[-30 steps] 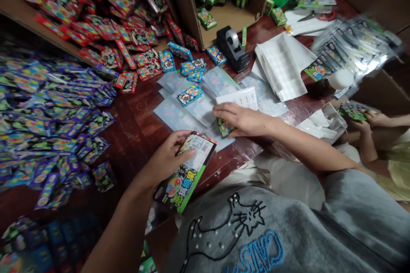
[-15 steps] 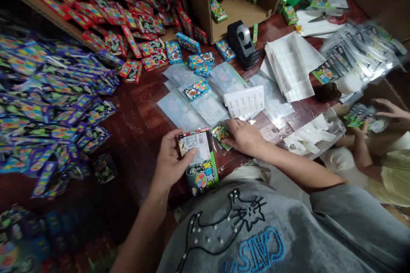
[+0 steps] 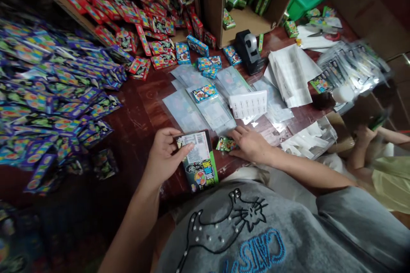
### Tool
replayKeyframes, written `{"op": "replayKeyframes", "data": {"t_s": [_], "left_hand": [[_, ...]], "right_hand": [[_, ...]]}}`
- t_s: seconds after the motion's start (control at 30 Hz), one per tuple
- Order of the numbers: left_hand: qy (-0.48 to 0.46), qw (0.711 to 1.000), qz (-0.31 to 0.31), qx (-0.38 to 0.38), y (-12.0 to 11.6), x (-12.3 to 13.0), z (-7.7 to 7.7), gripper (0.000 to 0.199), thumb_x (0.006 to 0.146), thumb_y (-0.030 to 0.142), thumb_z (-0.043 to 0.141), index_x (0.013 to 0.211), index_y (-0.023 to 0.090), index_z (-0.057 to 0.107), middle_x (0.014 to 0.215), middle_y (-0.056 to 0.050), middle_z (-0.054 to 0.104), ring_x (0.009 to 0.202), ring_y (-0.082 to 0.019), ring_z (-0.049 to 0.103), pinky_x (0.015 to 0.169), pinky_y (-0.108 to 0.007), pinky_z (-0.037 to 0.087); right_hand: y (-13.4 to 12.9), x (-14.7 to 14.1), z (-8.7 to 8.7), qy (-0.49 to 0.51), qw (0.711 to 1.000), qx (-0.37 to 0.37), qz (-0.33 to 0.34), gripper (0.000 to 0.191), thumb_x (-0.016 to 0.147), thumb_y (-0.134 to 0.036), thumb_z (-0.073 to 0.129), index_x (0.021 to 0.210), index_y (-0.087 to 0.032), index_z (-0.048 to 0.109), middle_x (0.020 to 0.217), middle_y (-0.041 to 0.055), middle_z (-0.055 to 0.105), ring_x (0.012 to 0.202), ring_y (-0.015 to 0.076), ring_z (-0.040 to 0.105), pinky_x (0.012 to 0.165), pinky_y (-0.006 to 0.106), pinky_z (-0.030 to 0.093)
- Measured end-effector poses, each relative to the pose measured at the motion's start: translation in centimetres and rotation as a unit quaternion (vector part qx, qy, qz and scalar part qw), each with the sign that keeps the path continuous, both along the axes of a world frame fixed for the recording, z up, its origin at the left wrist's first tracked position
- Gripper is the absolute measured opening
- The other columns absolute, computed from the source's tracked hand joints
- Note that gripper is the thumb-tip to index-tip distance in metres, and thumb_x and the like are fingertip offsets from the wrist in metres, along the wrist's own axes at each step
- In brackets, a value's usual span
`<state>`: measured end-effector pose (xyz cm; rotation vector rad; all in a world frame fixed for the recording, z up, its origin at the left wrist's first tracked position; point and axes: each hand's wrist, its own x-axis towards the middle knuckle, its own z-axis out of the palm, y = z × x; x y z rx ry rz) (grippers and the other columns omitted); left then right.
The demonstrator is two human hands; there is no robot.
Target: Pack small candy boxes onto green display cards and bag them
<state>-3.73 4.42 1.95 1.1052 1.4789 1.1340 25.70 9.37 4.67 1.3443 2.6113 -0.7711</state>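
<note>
My left hand is closed round the edge of a printed flat pouch, thumb on top over its white label. The pouch is black and green with a colourful wheel picture, held near the table's front edge. Just right of it, my right hand has its fingers closed on the end of a small green packet, low over the table. The palm hides part of that packet. Beyond my hands lie several clear plastic sleeves, with a small blue box on top and a white sticker sheet beside it.
Purple packets heap on the left. Red boxes spill from a carton; another carton holds green boxes. A black tape dispenser, paper sheets, scissors and filled sleeves stand right. A co-worker's hand is at far right.
My right hand and the green packet have moved slightly away from the pouch, showing a gap between them. The pouch stays in my left hand. The co-worker's hands have shifted, and the view has tilted a little.
</note>
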Motion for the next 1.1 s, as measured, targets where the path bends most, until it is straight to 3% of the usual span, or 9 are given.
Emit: {"op": "replayKeyframes", "data": {"t_s": [0.07,0.13,0.23,0.37,0.53,0.67,0.73,0.87,1.1], "left_hand": [[-0.013,1.000,0.023,0.011,0.2,0.6,-0.2,0.056,0.065,0.031,0.093,0.104,0.024,0.054,0.088,0.004,0.067,0.075,-0.013,0.070,0.062,-0.022,0.057],[-0.028,0.999,0.022,0.016,0.4,1.6,-0.2,0.057,0.066,0.031,0.093,0.105,0.025,0.052,0.090,0.004,0.067,0.076,-0.013,0.072,0.064,-0.022,0.058],[-0.054,0.998,-0.004,0.025,0.5,3.5,-0.1,0.058,0.071,0.031,0.093,0.110,0.025,0.051,0.098,0.002,0.069,0.080,-0.014,0.074,0.069,-0.025,0.062],[-0.072,0.997,-0.012,0.030,0.0,4.3,0.1,0.060,0.076,0.030,0.093,0.117,0.026,0.049,0.107,-0.001,0.072,0.085,-0.015,0.077,0.075,-0.028,0.065],[-0.081,0.997,-0.010,0.014,-1.3,4.1,0.0,0.062,0.075,0.029,0.095,0.115,0.025,0.048,0.109,-0.002,0.073,0.084,-0.015,0.078,0.074,-0.028,0.066],[-0.094,0.995,-0.022,0.017,-1.5,4.7,-0.3,0.064,0.077,0.027,0.093,0.121,0.027,0.046,0.100,0.003,0.072,0.078,-0.013,0.078,0.073,-0.027,0.066],[-0.089,0.996,-0.003,0.030,-1.4,4.7,-0.6,0.062,0.079,0.026,0.092,0.120,0.027,0.046,0.097,0.004,0.071,0.077,-0.012,0.077,0.071,-0.025,0.065],[-0.061,0.994,0.068,0.064,-1.6,3.7,-1.6,0.060,0.076,0.026,0.095,0.116,0.026,0.050,0.098,0.004,0.069,0.082,-0.012,0.076,0.074,-0.023,0.065],[-0.051,0.997,0.030,0.053,-2.2,2.8,-2.7,0.058,0.083,0.031,0.091,0.133,0.025,0.063,0.100,0.001,0.072,0.086,-0.013,0.076,0.077,-0.025,0.066]], "right_hand": [[2.0,0.9,1.4,0.102,0.994,0.017,-0.040,0.023,0.099,-0.035,0.077,0.114,-0.018,0.073,0.108,0.0102,0.075,0.092,0.0230,0.068,0.082,0.037,0.057],[4.5,1.0,3.2,0.232,0.968,0.062,-0.071,0.024,0.103,-0.041,0.073,0.112,-0.019,0.074,0.104,0.0070,0.075,0.092,0.0204,0.068,0.086,0.035,0.057],[7.3,-0.9,5.0,0.341,0.935,0.087,-0.040,0.050,0.104,-0.053,0.070,0.142,-0.021,0.063,0.126,0.0068,0.073,0.098,0.0194,0.068,0.092,0.035,0.057],[9.1,-3.8,5.2,0.318,0.944,0.019,0.087,0.061,0.106,-0.044,0.067,0.160,-0.025,0.046,0.137,0.0068,0.068,0.094,0.0166,0.067,0.088,0.032,0.056],[11.5,-4.8,6.0,0.209,0.939,-0.069,0.265,0.038,0.104,-0.027,0.071,0.141,-0.025,0.063,0.101,-0.0016,0.073,0.080,0.0128,0.061,0.082,0.027,0.048],[12.7,-6.3,6.4,0.183,0.905,-0.100,0.371,0.014,0.105,-0.023,0.069,0.117,-0.023,0.077,0.100,0.0021,0.072,0.099,0.0167,0.065,0.090,0.028,0.049],[12.2,-6.8,5.9,0.191,0.916,-0.074,0.344,0.019,0.103,-0.020,0.071,0.121,-0.022,0.077,0.104,0.0044,0.071,0.102,0.0185,0.065,0.092,0.030,0.050],[9.6,-6.4,3.4,0.255,0.949,-0.011,0.188,0.026,0.104,-0.028,0.072,0.126,-0.014,0.075,0.110,0.0094,0.071,0.101,0.0218,0.066,0.095,0.037,0.053],[6.2,-5.1,-1.5,0.324,0.936,0.003,0.136,0.028,0.103,-0.040,0.075,0.123,-0.021,0.079,0.125,0.0116,0.063,0.122,0.0261,0.060,0.111,0.048,0.052]]}}
